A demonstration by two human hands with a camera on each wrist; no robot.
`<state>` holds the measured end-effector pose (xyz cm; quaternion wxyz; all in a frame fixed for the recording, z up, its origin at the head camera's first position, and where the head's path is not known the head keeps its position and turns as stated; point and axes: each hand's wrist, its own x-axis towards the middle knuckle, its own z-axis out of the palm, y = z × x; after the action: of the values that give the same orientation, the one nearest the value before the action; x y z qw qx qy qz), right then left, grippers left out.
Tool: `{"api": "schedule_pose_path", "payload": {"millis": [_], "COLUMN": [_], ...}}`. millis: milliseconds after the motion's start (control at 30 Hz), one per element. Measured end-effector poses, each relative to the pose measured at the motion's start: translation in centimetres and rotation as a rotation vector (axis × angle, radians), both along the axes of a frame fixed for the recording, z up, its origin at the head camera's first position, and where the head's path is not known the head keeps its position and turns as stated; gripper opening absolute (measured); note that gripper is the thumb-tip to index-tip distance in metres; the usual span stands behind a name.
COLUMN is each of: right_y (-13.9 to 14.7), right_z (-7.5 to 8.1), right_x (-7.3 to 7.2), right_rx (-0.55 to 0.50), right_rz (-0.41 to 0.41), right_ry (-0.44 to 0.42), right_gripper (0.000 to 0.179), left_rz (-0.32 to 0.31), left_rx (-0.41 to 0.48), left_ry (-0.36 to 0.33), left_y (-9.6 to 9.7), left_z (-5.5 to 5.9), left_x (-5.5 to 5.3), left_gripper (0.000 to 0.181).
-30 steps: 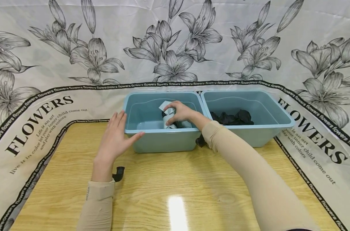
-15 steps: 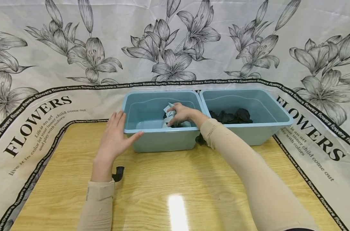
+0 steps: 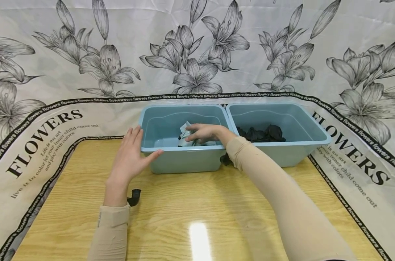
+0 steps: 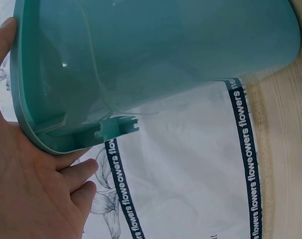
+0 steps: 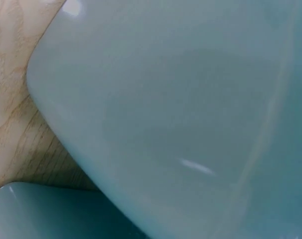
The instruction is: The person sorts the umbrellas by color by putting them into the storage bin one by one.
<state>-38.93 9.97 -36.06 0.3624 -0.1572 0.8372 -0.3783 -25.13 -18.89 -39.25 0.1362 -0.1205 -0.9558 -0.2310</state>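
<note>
In the head view my right hand reaches into the left blue bin, thumb and fingertips around a pale, patterned cloth-like bundle. The hand partly hides this bundle and other pale and dark items below it. My left hand rests against the left end of the same bin, fingers straight along the outside and thumb towards the front rim. In the left wrist view that hand touches the bin's rim. The right wrist view shows bin wall but no hand.
A second blue bin stands beside the first on the right, with crumpled black items inside. Both sit on a wooden table before a white flower-printed cloth. A black fitting shows beside the left wrist.
My right hand has lowered slightly within the left bin, and the pale bundle has tilted and shifted a little left and down. The left hand stays in place at the rim.
</note>
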Motion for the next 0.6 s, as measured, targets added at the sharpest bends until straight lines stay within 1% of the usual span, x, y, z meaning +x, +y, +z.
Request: {"api": "schedule_pose_path", "payload": {"millis": [133,333,433,500,600], "right_y": [-0.1,0.2,0.4,0.6,1.3], "right_z": [-0.2,0.2,0.6,0.8,1.5], "right_x": [0.1,0.7,1.1,1.5,2.6], "right_rx": [0.017,0.009,-0.032,-0.067,-0.136], "right_rz": [0.014,0.035,0.037,0.034,0.015], "right_ry": [0.031,0.085,0.123,0.163,0.226], "right_gripper": [0.077,0.076,0.075,0.073,0.071], "left_rz": [-0.004,-0.006,-0.003,0.0,0.002], "left_rx": [0.005,0.013,0.015,0.017,0.019], "left_ry": [0.005,0.004,0.005,0.006,0.015], "left_y": [0.0,0.1,0.1,0.1,0.0], "left_z": [-0.1,-0.1,-0.1,-0.2,-0.2], "left_x": [0.0,0.1,0.2,0.2,0.2], "left_gripper": [0.113,0.113,0.114,0.113,0.112]}}
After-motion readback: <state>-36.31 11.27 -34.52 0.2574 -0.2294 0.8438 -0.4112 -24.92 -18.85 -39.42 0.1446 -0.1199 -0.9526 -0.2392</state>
